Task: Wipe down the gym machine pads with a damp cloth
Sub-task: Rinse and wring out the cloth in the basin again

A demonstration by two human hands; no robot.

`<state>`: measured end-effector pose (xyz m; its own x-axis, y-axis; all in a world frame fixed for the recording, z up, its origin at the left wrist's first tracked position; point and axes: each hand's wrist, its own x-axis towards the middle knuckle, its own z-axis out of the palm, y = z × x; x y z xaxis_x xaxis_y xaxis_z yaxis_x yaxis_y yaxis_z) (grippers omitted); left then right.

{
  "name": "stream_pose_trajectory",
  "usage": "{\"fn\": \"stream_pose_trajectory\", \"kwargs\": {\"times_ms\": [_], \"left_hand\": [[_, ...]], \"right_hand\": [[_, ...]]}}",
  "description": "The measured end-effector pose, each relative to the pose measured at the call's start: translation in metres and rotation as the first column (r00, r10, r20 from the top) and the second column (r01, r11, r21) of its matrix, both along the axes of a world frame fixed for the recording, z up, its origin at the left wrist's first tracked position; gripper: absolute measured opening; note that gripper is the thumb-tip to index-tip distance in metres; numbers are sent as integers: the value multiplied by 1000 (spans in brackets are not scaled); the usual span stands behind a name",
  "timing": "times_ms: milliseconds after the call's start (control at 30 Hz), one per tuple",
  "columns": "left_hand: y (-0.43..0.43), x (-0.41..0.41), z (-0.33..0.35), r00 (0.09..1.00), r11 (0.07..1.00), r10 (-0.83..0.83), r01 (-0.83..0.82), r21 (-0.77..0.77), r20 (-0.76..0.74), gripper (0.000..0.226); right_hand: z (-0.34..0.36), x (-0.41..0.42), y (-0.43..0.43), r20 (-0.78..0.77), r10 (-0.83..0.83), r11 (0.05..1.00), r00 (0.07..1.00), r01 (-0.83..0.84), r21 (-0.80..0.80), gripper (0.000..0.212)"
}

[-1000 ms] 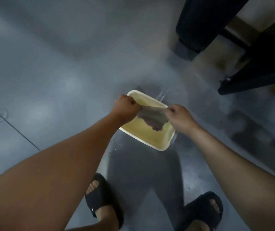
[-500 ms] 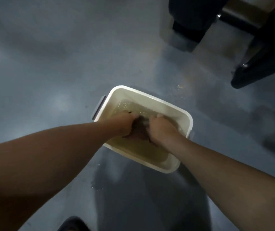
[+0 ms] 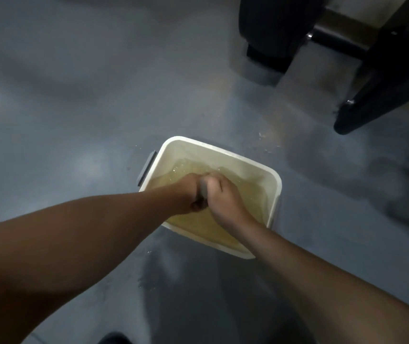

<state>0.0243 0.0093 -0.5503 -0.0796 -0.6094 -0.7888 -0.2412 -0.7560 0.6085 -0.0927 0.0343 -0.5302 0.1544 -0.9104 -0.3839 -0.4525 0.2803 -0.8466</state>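
**A:** What sits nearest?
**B:** A dark shoe (image 3: 114,338) at the near edge, blurred, and just beyond it a wet patch (image 3: 173,274) on the grey floor (image 3: 74,120)

**A:** And the hands?
**B:** Both forearms reach out to a white tub (image 3: 223,151) standing on the floor. The left hand (image 3: 189,192) and the right hand (image 3: 224,198) are curled into fists, pressed side by side, low inside the tub

**A:** Do they hold anything?
**B:** Yes, the cloth (image 3: 203,191). Only a grey strip of it shows, bunched between the two fists, and each hand has its fingers wrapped tight round it

**A:** Is the cloth in the water?
**B:** It is at the surface of the yellowish water (image 3: 248,194) in the tub. How much of it lies under, I cannot tell. The water ripples on the far side of the hands

**A:** Anything else on the tub?
**B:** A grey handle (image 3: 146,167) on its left side

**A:** And farther off?
**B:** At the far right a black metal frame (image 3: 372,95) slants down to the floor. Left of it stands a dark block (image 3: 273,33), too dim to make out
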Motion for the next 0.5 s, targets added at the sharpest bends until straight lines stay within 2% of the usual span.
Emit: {"fn": "stream_pose_trajectory", "kwargs": {"times_ms": [100,167,300,400,433,500], "left_hand": [[-1,-5,6,1000,1000,-5,5,-4,-11,40],[-2,-4,8,999,1000,-5,5,11,-36,39],[2,0,15,1000,999,17,-17,39,-3,28],[2,2,20,995,993,98,-98,60,-1,26],[0,5,21,999,997,43,-44,62,17,22],[-5,12,22,996,994,-82,78,82,42,12]], "right_hand": [[-8,-5,-8,-187,71,985,980,-99,-140,24],[-12,-11,-17,-287,115,975,951,-163,-152,21],[-24,-17,-29,-432,163,983,887,-183,-5,27],[-38,-17,-30,-498,55,984,865,39,177,18],[-37,-18,-28,-514,28,965,857,111,237,17],[-34,-22,-23,-569,153,952,808,35,306,18]]}}
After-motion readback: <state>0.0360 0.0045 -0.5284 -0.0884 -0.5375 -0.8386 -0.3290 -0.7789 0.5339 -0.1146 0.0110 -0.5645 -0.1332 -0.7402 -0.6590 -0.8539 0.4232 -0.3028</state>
